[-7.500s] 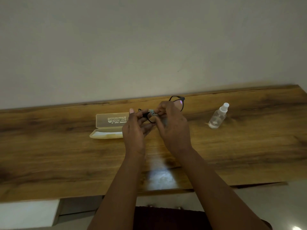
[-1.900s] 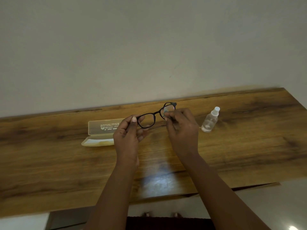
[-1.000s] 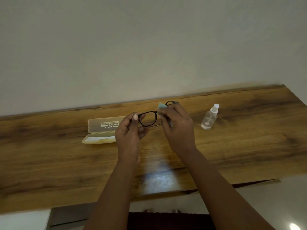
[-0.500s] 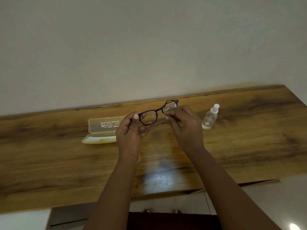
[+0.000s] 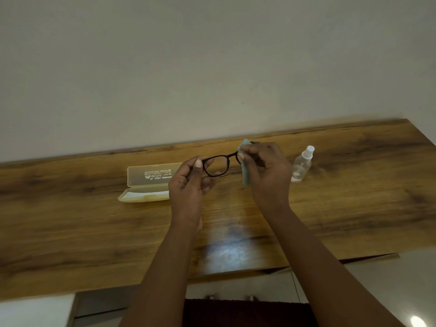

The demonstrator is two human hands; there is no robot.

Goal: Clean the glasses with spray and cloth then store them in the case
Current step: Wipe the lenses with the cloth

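Note:
Black-framed glasses [image 5: 215, 165] are held in the air above the wooden table [image 5: 354, 208]. My left hand [image 5: 188, 185] pinches the left end of the frame. My right hand [image 5: 266, 171] pinches a light blue cloth [image 5: 245, 173] around the right lens, which the cloth and fingers hide. The open yellowish case [image 5: 151, 182] lies on the table to the left of my hands. A small clear spray bottle [image 5: 302, 165] with a white cap stands to the right.
A plain wall rises right behind the table's far edge. The table's near edge runs below my forearms, with a pale floor and a white surface beyond it.
Over the last half second the cloth has come back over the right lens, which had been partly visible. My left hand and the glasses have stayed about where they were.

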